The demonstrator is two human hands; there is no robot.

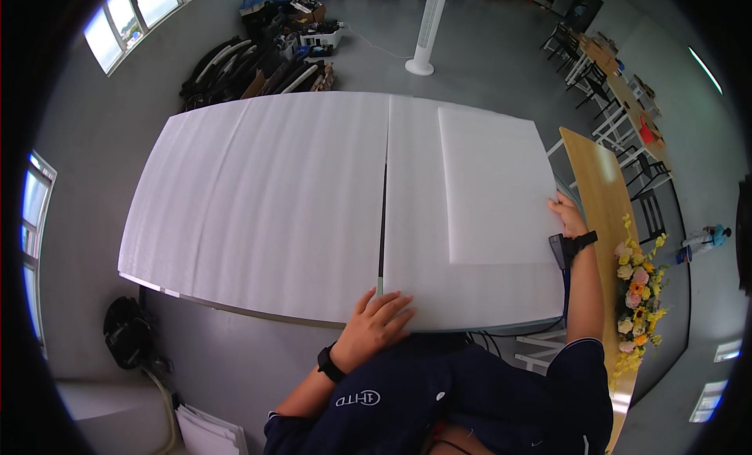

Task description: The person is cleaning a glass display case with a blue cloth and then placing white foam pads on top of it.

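Observation:
White foam sheets cover a wide table, split by a narrow dark gap. The left foam sheet point(274, 204) spans the larger part, with a crease running down it. On top of the right foam sheet point(415, 220) lies a smaller rectangular foam sheet point(501, 189). My left hand point(376, 322) rests on the near edge at the gap, its fingers spread and holding nothing. At the right edge, my right hand point(569, 214) is closed on the smaller foam sheet's border; some of its fingertips are hidden. Each wrist wears a black band.
Close on the right, a wooden table point(595, 181) carries a flower arrangement point(638, 298). A white tower fan point(427, 36) stands beyond the far edge. Dark items are heaped on the floor point(376, 32) at the far left. A black bag point(129, 334) hangs near the left corner.

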